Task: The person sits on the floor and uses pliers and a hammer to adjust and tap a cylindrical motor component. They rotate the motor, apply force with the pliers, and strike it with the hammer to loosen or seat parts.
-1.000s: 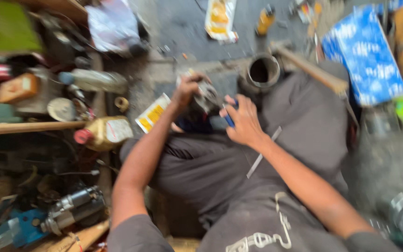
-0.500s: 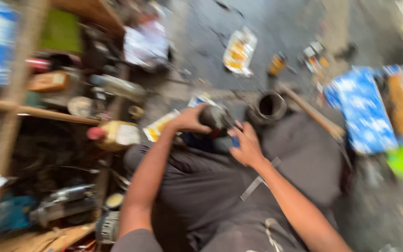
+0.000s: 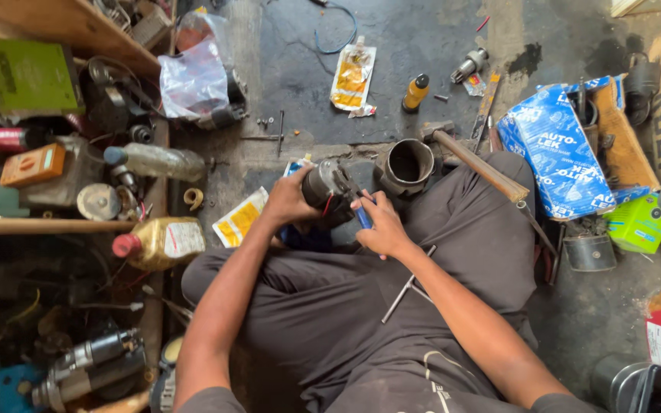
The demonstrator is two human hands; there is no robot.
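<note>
A dark grey motor body [image 3: 329,190] shows red wires; the tool handle [image 3: 363,218] is blue. The trousers [image 3: 346,321] are charcoal. The carton [image 3: 556,149] is blue with white print, the small box [image 3: 639,222] bright green, the oil bottle [image 3: 164,242] amber with a red cap.

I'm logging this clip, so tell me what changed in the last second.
Little changed in the hands. The left hand still grips the dark cylindrical motor part, and the right hand still holds the blue-handled tool against it. The metal sleeve and hammer lie where they were. Only the camera view shifted, and it is now sharp.
</note>
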